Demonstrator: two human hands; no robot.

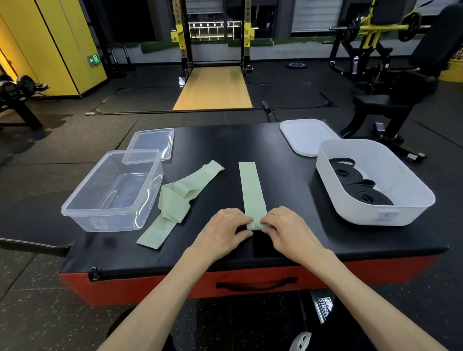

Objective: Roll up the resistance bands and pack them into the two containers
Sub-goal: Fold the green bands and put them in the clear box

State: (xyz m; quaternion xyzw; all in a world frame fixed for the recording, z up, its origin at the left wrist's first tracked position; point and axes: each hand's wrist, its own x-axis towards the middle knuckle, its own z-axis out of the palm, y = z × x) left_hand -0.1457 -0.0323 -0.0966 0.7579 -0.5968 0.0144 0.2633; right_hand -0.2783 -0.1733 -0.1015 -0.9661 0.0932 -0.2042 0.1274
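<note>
Green flat elastic band (249,185), rolled end pinched by left hand (222,229) and right hand (289,227). One clear plastic box (120,221), one white plastic tub (361,211).

on my feed the left hand (222,229) and right hand (289,228) are bare, and both forearms are bare all the way to the bottom of the frame. below the near edge of the padded platform (250,142), the legs are in black clothing (307,319). the right leg carries a patch of white block lettering (322,308), partly readable as "stren". beside it sits what looks like a white perforated shoe (301,344).
</note>
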